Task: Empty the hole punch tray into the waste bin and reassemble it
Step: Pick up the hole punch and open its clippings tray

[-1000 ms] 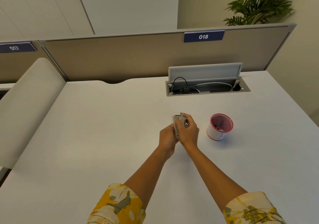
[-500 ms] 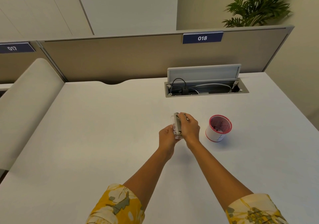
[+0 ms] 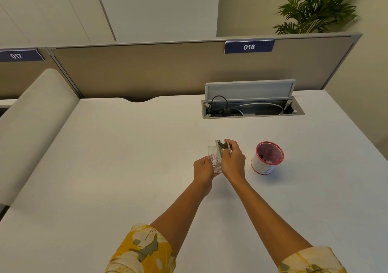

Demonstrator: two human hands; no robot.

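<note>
Clear tray [image 3: 213, 157] in left hand [image 3: 203, 167] — punch [image 3: 222, 148] in right hand [image 3: 233, 161].

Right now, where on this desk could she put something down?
The desk is bare left of her hands, out to the padded divider, and in front near her sleeves. It is crowded only around the hole punch, the small bin and the cable box.

White desk [image 3: 117, 159] backed by a beige partition [image 3: 147, 71] with blue number plates 017 [image 3: 16, 56] and 018 [image 3: 249, 46]. Open cable hatch [image 3: 252, 106] set into the desktop. Pale cabinets [image 3: 52, 10] and a leafy plant [image 3: 315, 10] beyond.
</note>
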